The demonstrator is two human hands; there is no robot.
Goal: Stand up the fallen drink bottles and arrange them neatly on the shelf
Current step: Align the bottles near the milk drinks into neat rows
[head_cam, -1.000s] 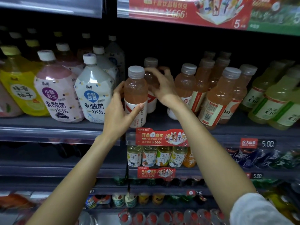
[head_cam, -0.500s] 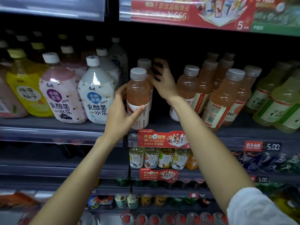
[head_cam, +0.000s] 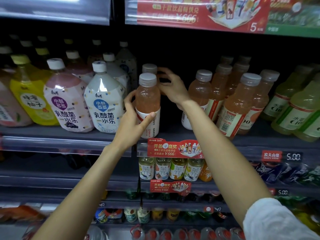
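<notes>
Head view: the front pink bottle [head_cam: 147, 103] stands upright at the shelf [head_cam: 69, 142] front edge, the left hand [head_cam: 133, 122] in a grasping grip round its label. Directly behind stands a second pink bottle [head_cam: 149, 68]; the right hand [head_cam: 170, 87] curls at its far side, grip undeterminable. A dark open gap lies right of them. White bottles [head_cam: 103, 99] crowd the left; leaning pink bottles [head_cam: 239, 104] bound the right.

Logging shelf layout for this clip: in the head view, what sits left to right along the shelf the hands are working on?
Yellow bottle → pink-label bottle → white blue-label bottle → left hand → held peach bottle → right hand → leaning peach bottles → green bottles.
</notes>
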